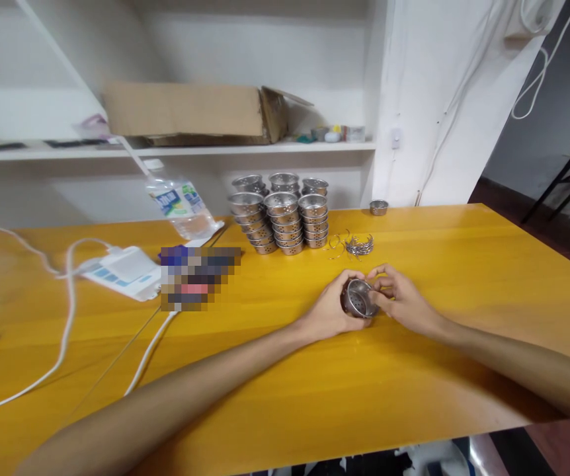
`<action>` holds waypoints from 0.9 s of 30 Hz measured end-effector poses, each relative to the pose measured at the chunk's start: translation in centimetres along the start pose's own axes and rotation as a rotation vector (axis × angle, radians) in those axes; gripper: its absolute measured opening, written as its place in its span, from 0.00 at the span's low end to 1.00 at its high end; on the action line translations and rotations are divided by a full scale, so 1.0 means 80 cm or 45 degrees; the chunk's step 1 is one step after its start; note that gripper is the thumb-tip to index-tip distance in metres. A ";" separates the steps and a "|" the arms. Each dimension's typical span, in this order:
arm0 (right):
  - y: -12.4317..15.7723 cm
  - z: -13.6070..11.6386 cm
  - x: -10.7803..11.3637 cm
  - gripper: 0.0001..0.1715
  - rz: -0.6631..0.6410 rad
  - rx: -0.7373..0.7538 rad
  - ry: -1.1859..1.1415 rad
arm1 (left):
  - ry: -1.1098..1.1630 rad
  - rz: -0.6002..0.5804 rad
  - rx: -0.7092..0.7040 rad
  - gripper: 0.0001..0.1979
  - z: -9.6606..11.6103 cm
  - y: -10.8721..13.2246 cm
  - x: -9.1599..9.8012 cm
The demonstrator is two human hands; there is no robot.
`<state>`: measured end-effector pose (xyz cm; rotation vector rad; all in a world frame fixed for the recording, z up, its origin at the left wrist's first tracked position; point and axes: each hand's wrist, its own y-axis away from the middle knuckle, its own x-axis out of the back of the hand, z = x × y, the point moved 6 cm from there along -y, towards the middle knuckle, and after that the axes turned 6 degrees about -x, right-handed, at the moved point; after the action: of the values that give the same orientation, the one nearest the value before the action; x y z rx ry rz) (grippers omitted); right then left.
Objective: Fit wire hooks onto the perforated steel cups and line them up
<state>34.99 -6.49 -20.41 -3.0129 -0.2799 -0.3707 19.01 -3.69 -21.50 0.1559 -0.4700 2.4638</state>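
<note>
My left hand (332, 309) and my right hand (400, 299) both grip one small perforated metal strainer cup (358, 297), tilted on its side just above the yellow table (414, 390). My right fingers pinch at its rim. Beyond my hands lies a small heap of thin wire rings (355, 244). Further back stand several stacks of the same strainer cups (282, 215). A single cup (379, 207) sits apart at the table's far edge.
A plastic water bottle (182, 203) lies at the back left, beside a white power adapter (123, 271) with white cables (67, 317) trailing left. A cardboard box (190, 111) sits on the wall shelf. The table's right edge borders an open floor.
</note>
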 end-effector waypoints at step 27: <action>-0.006 0.008 -0.001 0.28 0.192 -0.159 -0.409 | 0.042 0.097 0.056 0.41 -0.001 -0.002 0.004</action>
<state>34.96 -5.93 -21.01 -3.1815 -0.0503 0.1144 18.86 -3.35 -21.42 0.1169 -0.4154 2.5486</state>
